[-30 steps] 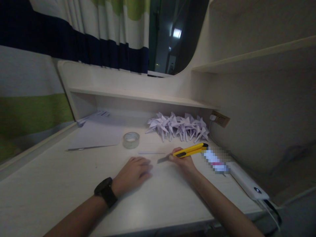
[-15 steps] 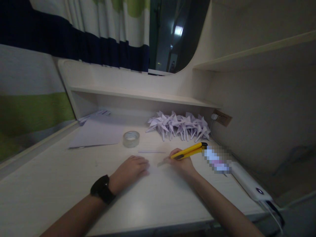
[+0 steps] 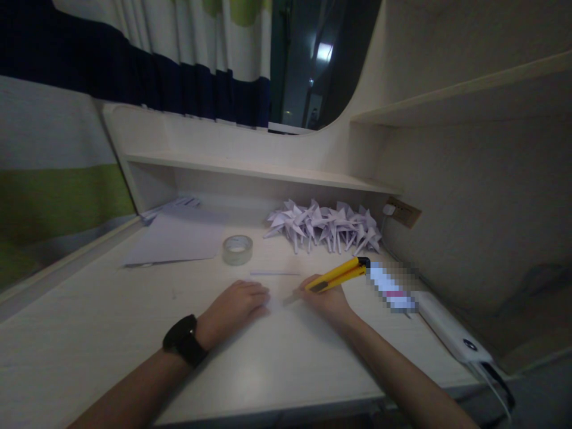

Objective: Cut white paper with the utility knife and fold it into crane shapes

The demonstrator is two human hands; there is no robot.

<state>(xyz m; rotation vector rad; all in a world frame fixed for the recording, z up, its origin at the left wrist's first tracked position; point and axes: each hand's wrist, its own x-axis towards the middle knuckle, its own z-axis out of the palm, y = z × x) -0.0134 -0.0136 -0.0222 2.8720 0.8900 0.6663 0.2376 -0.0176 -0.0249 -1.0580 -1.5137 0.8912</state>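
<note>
My right hand (image 3: 328, 299) is closed around a yellow utility knife (image 3: 342, 275) with a black end. The knife slants down to the left, and its blade (image 3: 292, 297) points at a pale piece of paper (image 3: 277, 294) that barely stands out from the desk. On the left, my left hand (image 3: 236, 307) lies flat at the paper's left edge, fingers stretched toward the blade; a black watch (image 3: 185, 341) is on that wrist. Just beyond both hands rests a thin white paper stick (image 3: 274, 273). A roll of clear tape (image 3: 237, 250) stands behind my left hand.
Several white paper pinwheels (image 3: 324, 226) are heaped under the shelf (image 3: 250, 168). Sheets of white paper (image 3: 176, 235) lie at the back left. A blurred-out phone-like object (image 3: 393, 292) and a white power strip (image 3: 451, 328) with cables are on the right.
The utility knife has shifted slightly left and toward me, with its blade drawn across the paper. My left hand has stayed in place.
</note>
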